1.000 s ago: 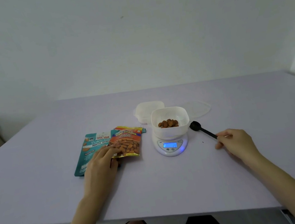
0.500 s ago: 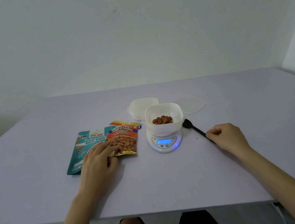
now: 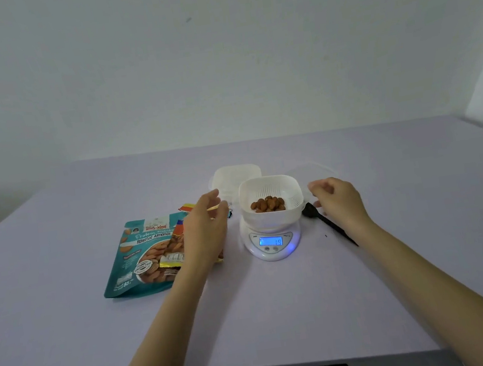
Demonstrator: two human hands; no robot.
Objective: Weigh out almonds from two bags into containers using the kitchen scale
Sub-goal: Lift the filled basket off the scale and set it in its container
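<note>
The brown almonds (image 3: 267, 204) sit in the white square plastic container (image 3: 267, 183), which rests on the small round white kitchen scale (image 3: 274, 251) with its blue display lit. A moment ago my left hand (image 3: 206, 228) lay flat on the bags and my right hand (image 3: 340, 200) was on the spoon handle. Both have now lifted and come in beside the container, one on each side, fingers loosely curved, holding nothing and not yet touching it.

I judge this portion is weighed and I'm about to lift the container off the scale. The long black plastic spoon (image 3: 330, 224) lies on the pale bench (image 3: 281, 301) under my right hand. The teal almond bag (image 3: 138, 253) and the red-and-gold almond bag (image 3: 171, 258) lie flat to the left. A second white container (image 3: 234, 174) waits behind.
</note>
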